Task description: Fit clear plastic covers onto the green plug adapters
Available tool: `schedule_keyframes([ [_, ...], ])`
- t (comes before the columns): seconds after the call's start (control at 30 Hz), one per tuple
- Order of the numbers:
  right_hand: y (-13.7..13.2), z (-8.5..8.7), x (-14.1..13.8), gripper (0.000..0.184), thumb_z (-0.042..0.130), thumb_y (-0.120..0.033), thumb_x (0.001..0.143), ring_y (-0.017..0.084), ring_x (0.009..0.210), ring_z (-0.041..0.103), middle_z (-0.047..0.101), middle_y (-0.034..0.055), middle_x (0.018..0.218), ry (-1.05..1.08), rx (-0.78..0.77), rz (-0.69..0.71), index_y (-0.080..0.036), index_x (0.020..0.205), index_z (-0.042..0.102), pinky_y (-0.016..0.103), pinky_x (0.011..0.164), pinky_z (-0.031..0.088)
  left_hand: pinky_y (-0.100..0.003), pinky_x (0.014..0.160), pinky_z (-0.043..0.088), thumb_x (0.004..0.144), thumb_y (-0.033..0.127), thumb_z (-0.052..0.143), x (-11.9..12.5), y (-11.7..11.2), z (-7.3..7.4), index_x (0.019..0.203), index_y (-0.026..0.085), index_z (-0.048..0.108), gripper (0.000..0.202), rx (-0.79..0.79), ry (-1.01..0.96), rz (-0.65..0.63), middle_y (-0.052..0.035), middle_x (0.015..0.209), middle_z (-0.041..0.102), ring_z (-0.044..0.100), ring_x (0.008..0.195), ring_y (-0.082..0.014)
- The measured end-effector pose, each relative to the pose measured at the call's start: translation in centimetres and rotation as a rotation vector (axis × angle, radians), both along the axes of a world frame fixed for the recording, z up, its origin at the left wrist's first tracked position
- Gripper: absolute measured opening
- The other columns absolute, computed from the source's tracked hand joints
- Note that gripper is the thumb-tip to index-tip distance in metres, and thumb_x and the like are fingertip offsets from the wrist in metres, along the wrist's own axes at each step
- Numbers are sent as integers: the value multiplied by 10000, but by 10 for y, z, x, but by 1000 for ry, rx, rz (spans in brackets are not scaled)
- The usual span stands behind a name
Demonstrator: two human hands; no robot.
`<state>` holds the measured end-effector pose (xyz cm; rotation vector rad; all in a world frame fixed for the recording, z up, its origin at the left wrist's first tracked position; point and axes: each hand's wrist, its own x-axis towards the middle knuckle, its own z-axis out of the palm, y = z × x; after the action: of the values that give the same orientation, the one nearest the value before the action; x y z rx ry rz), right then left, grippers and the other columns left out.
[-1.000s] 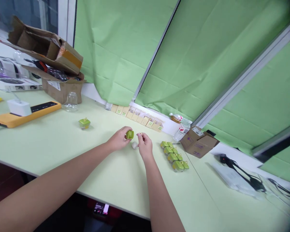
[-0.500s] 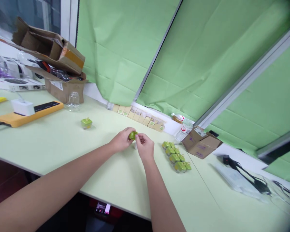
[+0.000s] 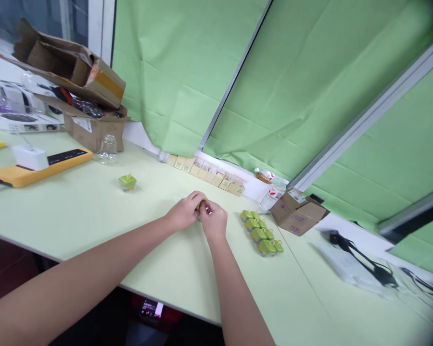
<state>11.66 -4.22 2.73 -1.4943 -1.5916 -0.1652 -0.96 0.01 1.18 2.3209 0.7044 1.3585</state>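
Observation:
Over the middle of the pale table, my left hand [image 3: 186, 210] and my right hand [image 3: 213, 218] meet with fingers closed around a small green lid [image 3: 198, 205]. Most of the lid is covered by my fingers, and whatever lies under it is hidden. Left of my hands stands a small clear container with a green lid and a loop on top [image 3: 127, 182]. To the right, several similar green-lidded containers [image 3: 259, 234] are grouped in two rows.
Small tan boxes [image 3: 206, 172] line the wall. At left are an orange power strip [image 3: 39, 168], a clear plastic cup [image 3: 108, 150] and open cardboard boxes [image 3: 97, 132]. At right, a cardboard box [image 3: 298, 211], bottles [image 3: 272, 196] and black cables [image 3: 364, 259]. A lit phone [image 3: 151, 310] shows below the table edge.
My hands have drawn closer together and turned, so the green lid, plainly visible before, is now mostly covered by my fingers. The view has shifted slightly.

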Motion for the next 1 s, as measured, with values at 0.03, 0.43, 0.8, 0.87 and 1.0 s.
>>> schedule_keyframes([
  [0.03, 0, 0, -1, 241, 510, -275, 859, 128, 587, 550, 667, -4, 669, -7, 13, -6, -215, 743, 712, 243, 622, 398, -285, 726, 492, 745, -33, 430, 1, -1, 1, 1133, 230, 536, 480, 1, -9, 2, -55, 1163, 581, 611, 902, -167],
  [0.43, -1, 1, -1, 257, 502, -299, 886, 133, 589, 565, 689, 7, 708, -35, 60, -53, -218, 789, 726, 249, 630, 402, -279, 718, 489, 732, -33, 442, 3, -4, 6, 1136, 223, 533, 487, -22, -65, 3, -50, 1152, 589, 604, 883, -157],
  [0.8, -4, 6, -1, 295, 433, -281, 927, 163, 730, 606, 692, 39, 824, -14, -68, 138, -226, 915, 722, 270, 722, 451, -283, 740, 491, 744, -3, 452, -2, 1, 2, 1117, 227, 553, 450, -43, -56, 24, -39, 1108, 609, 600, 859, -159],
  [0.87, -4, 8, 0, 316, 400, -258, 934, 170, 786, 613, 693, 50, 873, -22, -85, 198, -222, 970, 712, 271, 742, 457, -279, 720, 488, 746, 7, 461, -4, 3, 3, 1109, 224, 554, 434, -57, -54, 34, -36, 1088, 612, 592, 822, -153],
  [1.0, -2, 8, 4, 301, 410, -267, 933, 166, 764, 617, 705, 38, 894, 7, -115, 201, -228, 994, 703, 274, 746, 467, -277, 744, 485, 745, 8, 460, -6, 4, 4, 1101, 220, 550, 424, -50, -42, 18, -39, 1101, 611, 598, 872, -160],
])
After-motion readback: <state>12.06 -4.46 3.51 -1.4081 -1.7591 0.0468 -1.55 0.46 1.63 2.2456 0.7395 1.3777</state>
